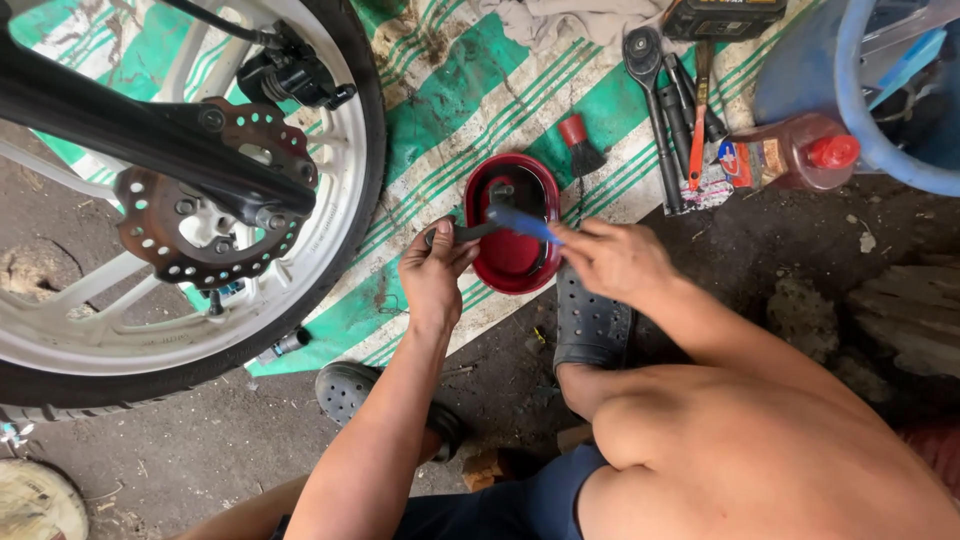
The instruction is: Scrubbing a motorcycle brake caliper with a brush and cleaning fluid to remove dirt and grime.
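Red bowl sat on the green-and-white striped mat, a dark metal part inside, contents otherwise hard to read. Reddish bottle with red cap lay by the blue drum. Mat covered bare dirt ground; wrenches lay up top, white wheel with brake disc (rusty) left. Left hand pinched a small dark metal part over the bowl; right hand gripped a blue brush, bristles on it.
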